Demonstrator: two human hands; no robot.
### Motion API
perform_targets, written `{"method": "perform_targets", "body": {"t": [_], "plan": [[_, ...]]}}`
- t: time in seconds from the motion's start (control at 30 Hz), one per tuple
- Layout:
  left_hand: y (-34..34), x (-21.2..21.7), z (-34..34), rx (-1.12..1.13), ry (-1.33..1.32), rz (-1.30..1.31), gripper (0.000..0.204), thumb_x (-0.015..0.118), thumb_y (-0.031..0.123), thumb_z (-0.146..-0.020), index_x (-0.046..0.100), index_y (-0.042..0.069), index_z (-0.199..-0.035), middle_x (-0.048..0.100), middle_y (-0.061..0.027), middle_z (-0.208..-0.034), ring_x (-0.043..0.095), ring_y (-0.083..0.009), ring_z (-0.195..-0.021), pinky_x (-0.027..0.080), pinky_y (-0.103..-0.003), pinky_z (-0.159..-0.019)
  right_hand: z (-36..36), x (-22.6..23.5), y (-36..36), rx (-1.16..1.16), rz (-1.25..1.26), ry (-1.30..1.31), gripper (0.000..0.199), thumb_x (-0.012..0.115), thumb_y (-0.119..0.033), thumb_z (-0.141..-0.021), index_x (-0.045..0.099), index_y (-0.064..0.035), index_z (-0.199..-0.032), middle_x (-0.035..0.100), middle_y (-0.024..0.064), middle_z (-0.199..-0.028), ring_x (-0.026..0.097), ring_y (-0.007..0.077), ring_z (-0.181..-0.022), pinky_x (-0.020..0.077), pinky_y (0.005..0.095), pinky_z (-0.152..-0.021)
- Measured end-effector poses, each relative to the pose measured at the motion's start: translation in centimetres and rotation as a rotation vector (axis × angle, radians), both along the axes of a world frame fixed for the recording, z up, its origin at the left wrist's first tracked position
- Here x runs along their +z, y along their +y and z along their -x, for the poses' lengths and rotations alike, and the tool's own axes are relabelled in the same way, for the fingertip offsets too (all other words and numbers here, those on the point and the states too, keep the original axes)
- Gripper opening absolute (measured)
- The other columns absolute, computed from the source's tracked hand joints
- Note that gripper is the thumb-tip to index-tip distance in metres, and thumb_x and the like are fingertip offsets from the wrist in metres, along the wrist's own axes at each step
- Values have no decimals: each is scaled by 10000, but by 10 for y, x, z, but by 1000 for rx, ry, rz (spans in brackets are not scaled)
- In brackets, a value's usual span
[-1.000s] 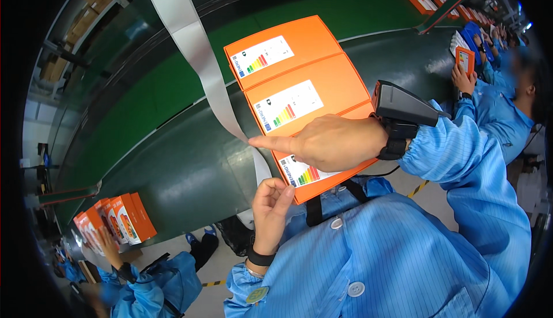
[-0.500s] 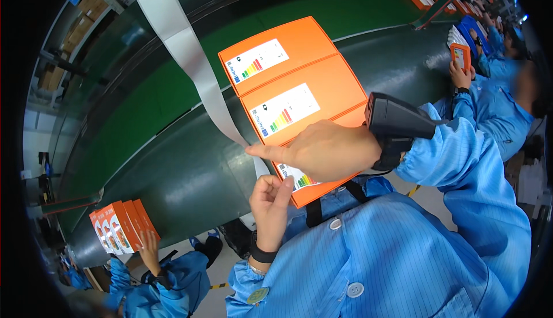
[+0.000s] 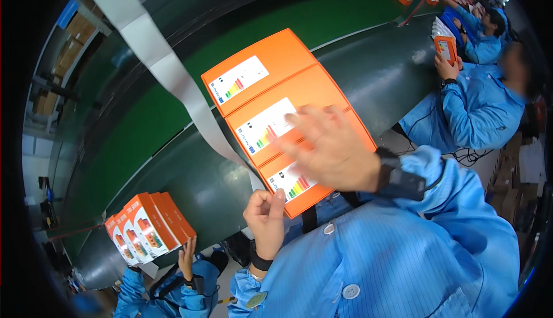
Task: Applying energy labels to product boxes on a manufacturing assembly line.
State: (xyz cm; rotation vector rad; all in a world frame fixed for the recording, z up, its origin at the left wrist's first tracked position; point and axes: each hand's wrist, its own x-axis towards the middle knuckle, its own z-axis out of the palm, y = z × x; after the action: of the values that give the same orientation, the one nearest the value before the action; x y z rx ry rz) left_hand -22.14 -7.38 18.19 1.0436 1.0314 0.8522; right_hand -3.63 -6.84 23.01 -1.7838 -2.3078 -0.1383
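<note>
Orange boxes (image 3: 315, 90) look mid-labelling, right hand (image 3: 335, 150) spread and empty-looking, left hand (image 3: 266, 219) curled (can't tell its grip), next press prob needs care.

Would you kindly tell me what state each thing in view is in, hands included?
Three labelled orange boxes: closed, side by side
Pale strip: drawn out, curved
Left hand: fingers curled, grip unclear
Right hand: open, blurred, over the boxes
Black wrist device: strapped on
Lower-left boxes: bunched together
Far-right box: held in a co-worker's hand
</note>
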Motion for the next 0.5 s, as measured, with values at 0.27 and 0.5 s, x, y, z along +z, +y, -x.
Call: {"method": "perform_targets", "body": {"t": [0.27, 0.5], "plan": [[4, -31, 8, -115, 361, -362, 616, 547, 144, -805, 224, -39, -1297, 284, -266, -1304, 339, -298, -1205, 275, -385, -981, -90, -46, -31, -415, 24, 446, 721, 560, -423, -782, 263, -65, -1333, 111, 239, -1392, 72, 357, -1307, 140, 492, -1022], [-15, 1, 9, -239, 36, -249, 867, 525, 249, -762, -51, -44, -1341, 119, -233, -1370, 186, -312, -1268, 146, -403, -1037, -59, -20, -60, -231, 323, 1501, 835, 597, -353, -772, 117, -18, -1368, -72, 215, -1420, -108, 305, -1319, 25, 399, -1052]]}}
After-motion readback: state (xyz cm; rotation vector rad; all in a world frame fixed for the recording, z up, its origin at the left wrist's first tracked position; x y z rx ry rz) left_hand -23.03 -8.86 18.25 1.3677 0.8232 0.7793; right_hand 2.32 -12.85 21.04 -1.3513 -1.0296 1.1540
